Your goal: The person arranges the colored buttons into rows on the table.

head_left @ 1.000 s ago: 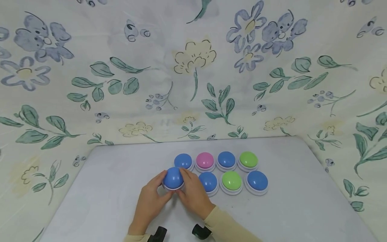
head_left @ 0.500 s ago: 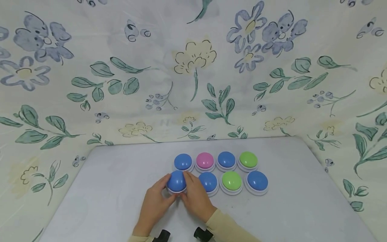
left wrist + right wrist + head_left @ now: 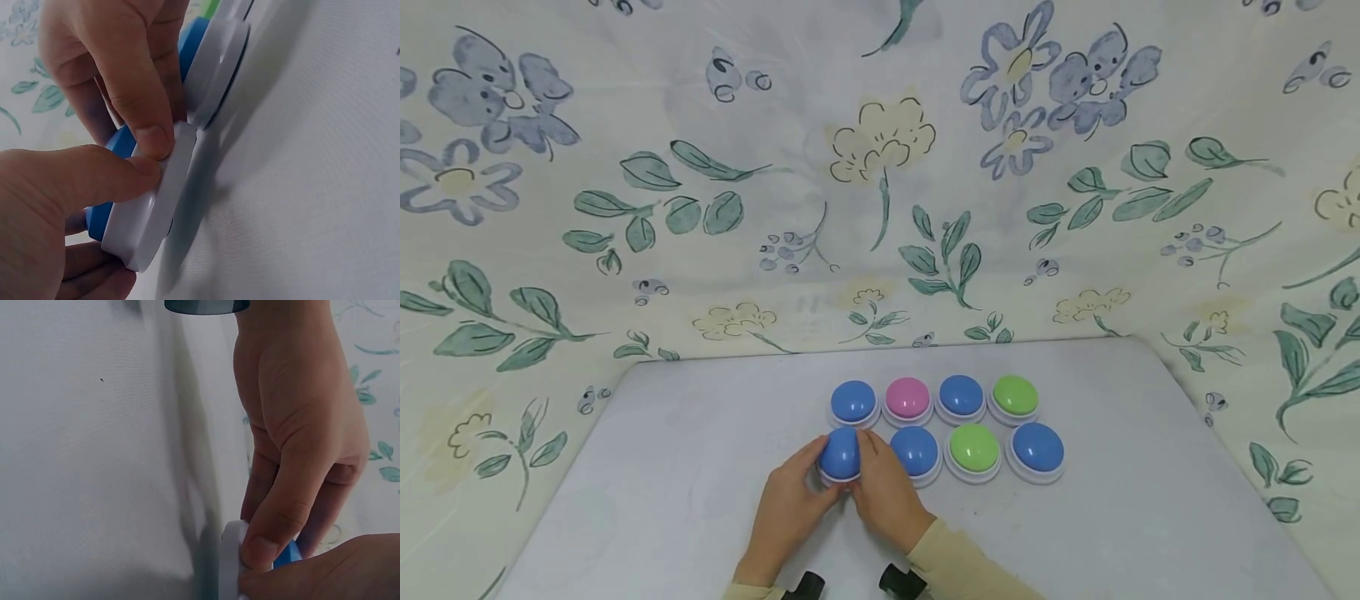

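Between both hands is a blue dome push button [image 3: 839, 454] on a white round base, at the left end of the near row. My left hand [image 3: 790, 504] grips its left side, thumb on the front of the base. From the right my right hand [image 3: 887, 492] grips the same button; in the left wrist view the two thumbs meet on the white base [image 3: 150, 212]. Close beside it on the right stands another blue button [image 3: 916, 451], partly behind the right hand. Directly behind is a blue button [image 3: 853, 402] of the far row.
Far row, going right: a pink button [image 3: 907, 397], a blue button [image 3: 961, 395] and a green button [image 3: 1015, 395]. Near row: a green button [image 3: 974, 448] and a blue button [image 3: 1038, 447]. They stand on a white table [image 3: 1150, 500] before a floral cloth [image 3: 880, 208].
Both hands have carried the blue button slightly right and toward the near edge, into line with the near row. The other buttons have stayed in place.
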Available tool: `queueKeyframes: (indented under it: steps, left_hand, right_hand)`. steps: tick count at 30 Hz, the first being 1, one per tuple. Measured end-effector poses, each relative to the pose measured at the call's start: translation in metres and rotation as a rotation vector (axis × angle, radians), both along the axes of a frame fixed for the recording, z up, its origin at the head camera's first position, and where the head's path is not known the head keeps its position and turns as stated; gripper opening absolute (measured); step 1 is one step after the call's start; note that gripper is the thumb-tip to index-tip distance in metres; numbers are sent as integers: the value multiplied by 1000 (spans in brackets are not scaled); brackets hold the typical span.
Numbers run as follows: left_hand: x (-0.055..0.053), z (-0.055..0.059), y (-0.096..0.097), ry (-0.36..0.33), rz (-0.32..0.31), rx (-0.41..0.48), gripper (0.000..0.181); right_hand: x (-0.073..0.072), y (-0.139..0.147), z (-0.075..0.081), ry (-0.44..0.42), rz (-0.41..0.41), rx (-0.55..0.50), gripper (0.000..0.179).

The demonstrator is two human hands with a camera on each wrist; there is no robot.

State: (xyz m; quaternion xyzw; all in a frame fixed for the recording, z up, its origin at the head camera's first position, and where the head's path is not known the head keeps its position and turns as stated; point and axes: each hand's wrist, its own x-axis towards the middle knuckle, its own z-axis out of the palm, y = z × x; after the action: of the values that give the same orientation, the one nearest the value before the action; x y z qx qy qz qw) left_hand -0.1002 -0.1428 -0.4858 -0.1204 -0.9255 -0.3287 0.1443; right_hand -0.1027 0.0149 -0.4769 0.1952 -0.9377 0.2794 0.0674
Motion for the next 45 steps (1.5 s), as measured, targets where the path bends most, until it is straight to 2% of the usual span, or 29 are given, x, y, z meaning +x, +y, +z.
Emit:
queueKeyframes:
  steps: [7,18,26,35,45]
  left_hand:
    - [0,-3,1,-8,1,1,69]
    - [0,-6,2,-16,-6,-10,67]
    - [1,-8,3,-12,-16,-12,66]
    - [-2,-8,4,-41,-14,0,66]
    - [-4,-12,3,-32,-23,9,67]
  right_hand:
    - [3,-2,0,-41,-4,6,64]
    - [6,-5,-4,-37,-36,63,61]
    - [7,-7,-2,-71,-33,86,65]
    - [6,-6,-5,-53,-33,70,68]
    - [6,-8,-6,-79,-44,40,70]
